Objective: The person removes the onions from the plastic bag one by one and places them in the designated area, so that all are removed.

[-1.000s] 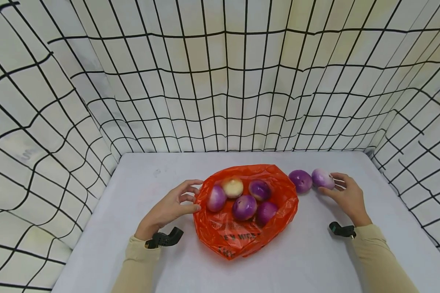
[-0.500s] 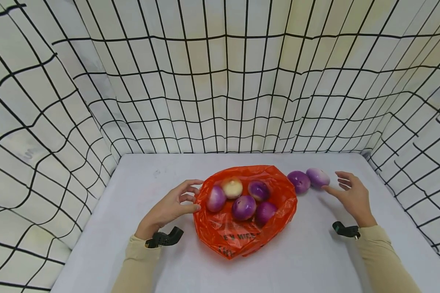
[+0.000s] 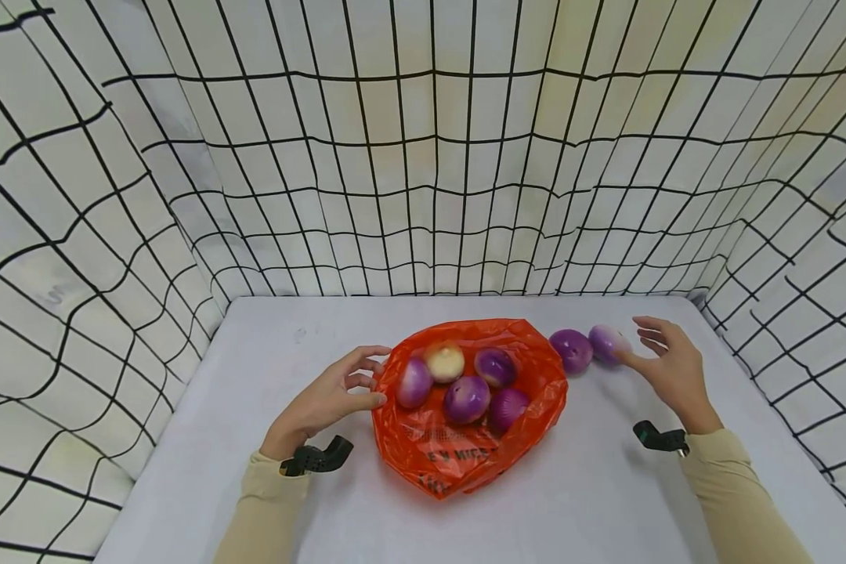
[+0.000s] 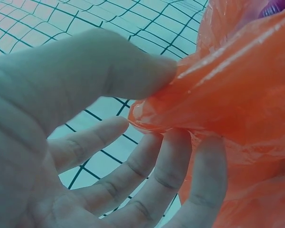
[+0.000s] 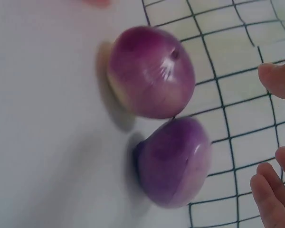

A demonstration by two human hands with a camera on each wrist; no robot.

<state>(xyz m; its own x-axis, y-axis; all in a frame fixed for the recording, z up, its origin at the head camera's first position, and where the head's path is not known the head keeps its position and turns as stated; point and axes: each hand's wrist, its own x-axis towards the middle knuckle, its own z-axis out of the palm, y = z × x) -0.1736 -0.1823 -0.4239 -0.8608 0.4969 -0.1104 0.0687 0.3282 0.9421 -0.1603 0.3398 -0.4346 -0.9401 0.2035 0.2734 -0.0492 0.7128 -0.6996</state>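
A crinkled red plastic bag [image 3: 423, 446] lies with its mouth spread wide, holding several onions, mostly purple, plus a pale one [image 3: 445, 363]. My left hand [image 3: 324, 403] holds the bag's left rim, its thumb over the film [image 4: 237, 95] and its fingertips against the underside. To the right of the bag, a purple onion [image 3: 571, 351] and a paler purple-white onion [image 3: 609, 345] sit side by side on the table. My right hand [image 3: 677, 372] is spread just right of the paler onion; its thumb overlaps that onion in the head view. Nothing is in its grasp.
A white-covered table [image 3: 522, 509] carries everything. Black netting [image 3: 437, 188] over pale walls rises behind it and along both sides. Each wrist wears a dark camera mount, such as the right one [image 3: 659, 439].
My right hand has let go of the paler onion, drawn back to the right, then come slightly back left. That onion now sits a little farther left. My left hand stays at the rim.
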